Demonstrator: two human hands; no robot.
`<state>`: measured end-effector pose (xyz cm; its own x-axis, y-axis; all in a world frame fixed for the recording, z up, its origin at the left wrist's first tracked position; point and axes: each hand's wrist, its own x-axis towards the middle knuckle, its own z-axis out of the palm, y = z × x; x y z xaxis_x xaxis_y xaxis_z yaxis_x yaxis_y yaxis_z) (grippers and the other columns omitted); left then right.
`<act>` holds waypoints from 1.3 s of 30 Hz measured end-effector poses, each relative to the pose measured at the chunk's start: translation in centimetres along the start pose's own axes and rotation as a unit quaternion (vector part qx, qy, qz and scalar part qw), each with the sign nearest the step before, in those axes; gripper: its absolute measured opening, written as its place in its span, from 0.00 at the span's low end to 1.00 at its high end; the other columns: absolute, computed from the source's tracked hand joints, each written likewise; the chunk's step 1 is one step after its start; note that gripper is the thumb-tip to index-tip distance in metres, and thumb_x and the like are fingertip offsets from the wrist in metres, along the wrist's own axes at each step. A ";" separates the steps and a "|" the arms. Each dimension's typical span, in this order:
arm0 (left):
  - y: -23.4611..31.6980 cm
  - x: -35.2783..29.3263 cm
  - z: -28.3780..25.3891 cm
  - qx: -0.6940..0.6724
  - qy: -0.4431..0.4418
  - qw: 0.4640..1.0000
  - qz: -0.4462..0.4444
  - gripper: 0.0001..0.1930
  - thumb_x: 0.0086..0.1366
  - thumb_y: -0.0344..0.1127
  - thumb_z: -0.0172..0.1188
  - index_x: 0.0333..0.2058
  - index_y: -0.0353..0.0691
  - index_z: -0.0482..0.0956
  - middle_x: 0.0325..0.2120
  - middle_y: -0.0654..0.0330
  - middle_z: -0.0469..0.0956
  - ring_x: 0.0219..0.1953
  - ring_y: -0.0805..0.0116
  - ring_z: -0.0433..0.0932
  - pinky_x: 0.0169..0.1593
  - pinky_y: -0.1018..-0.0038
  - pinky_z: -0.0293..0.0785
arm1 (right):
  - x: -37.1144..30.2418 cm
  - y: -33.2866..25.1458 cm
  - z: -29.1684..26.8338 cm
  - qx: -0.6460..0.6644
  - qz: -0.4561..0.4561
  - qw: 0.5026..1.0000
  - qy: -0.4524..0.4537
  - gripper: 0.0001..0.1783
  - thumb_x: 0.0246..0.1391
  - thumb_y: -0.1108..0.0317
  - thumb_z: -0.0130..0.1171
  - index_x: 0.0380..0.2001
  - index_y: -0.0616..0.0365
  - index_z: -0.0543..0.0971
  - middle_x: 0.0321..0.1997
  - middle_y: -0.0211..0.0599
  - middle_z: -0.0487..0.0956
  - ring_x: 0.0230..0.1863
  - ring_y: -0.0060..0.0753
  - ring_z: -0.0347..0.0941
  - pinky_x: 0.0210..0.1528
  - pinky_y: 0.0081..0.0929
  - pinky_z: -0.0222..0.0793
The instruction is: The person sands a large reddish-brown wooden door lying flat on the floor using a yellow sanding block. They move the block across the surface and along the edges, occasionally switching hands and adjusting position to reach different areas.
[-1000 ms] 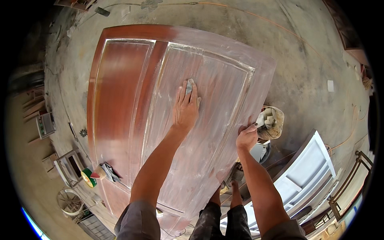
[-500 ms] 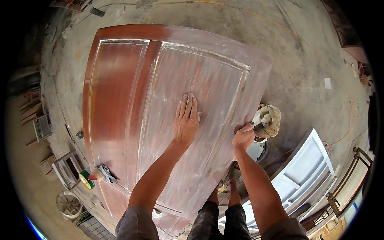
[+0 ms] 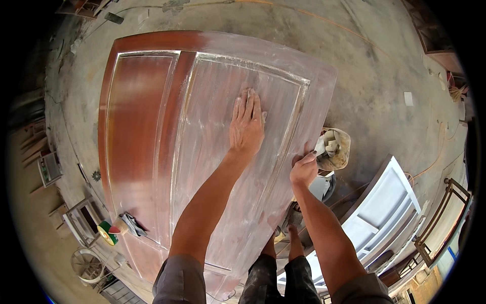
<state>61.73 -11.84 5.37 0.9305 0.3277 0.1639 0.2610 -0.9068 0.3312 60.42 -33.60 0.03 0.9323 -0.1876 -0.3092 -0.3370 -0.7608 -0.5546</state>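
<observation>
A large brown wooden door (image 3: 136, 126) with framed panels lies in front of me. Pale dust covers its right part, while the left panel is a glossier red-brown. My left hand (image 3: 247, 121) lies flat on the dusty right panel, fingers stretched forward and held side by side. Whether anything is under that palm is hidden. At the door's right edge, my right hand (image 3: 304, 169) is closed on the rim, thumb on the outer side. Just beyond it stands a worn tub (image 3: 340, 152) with crumpled pale pieces inside.
A grey cloth (image 3: 132, 224) and a green round tin (image 3: 107, 232) are at the door's lower left. White-painted framed panel (image 3: 377, 218) leans at the right. An orange cord (image 3: 324, 20) crosses the concrete floor. Wheel-like metal part (image 3: 88, 264) lies at lower left.
My left hand has slid forward and slightly right across the panel, still flat. My right hand stays at the door's edge. The whole view has shifted a little.
</observation>
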 end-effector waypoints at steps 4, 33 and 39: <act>-0.2 4.4 1.5 0.013 -0.003 1.000 0.011 0.29 0.73 0.34 0.59 0.68 0.28 0.67 0.71 0.45 0.65 0.75 0.48 0.62 0.76 0.53 0.59 | -0.3 0.5 -0.3 -0.007 0.021 1.000 -0.008 0.36 0.76 0.51 0.24 0.58 0.52 0.83 0.30 0.36 0.81 0.35 0.52 0.78 0.45 0.46 0.73; 4.4 -8.4 -0.4 -0.040 -0.072 0.996 0.023 0.29 0.69 0.32 0.61 0.66 0.25 0.69 0.69 0.42 0.68 0.72 0.43 0.65 0.74 0.51 0.63 | -0.2 -1.3 -1.7 0.031 0.043 0.999 0.008 0.31 0.75 0.49 0.29 0.41 0.56 0.80 0.39 0.53 0.85 0.42 0.69 0.79 0.44 0.60 0.72; 4.0 4.8 3.5 0.020 0.009 0.998 0.061 0.29 0.70 0.32 0.59 0.66 0.26 0.68 0.69 0.43 0.68 0.72 0.46 0.65 0.74 0.53 0.62 | -0.5 -0.9 0.0 0.016 0.047 0.999 -0.015 0.31 0.75 0.48 0.29 0.41 0.57 0.79 0.37 0.52 0.84 0.43 0.69 0.79 0.44 0.59 0.71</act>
<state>68.16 -14.85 4.20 0.9511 0.2179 0.2187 0.1556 -0.9501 0.2703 60.26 -32.79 0.73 0.8919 -0.2392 -0.3838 -0.4282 -0.7200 -0.5461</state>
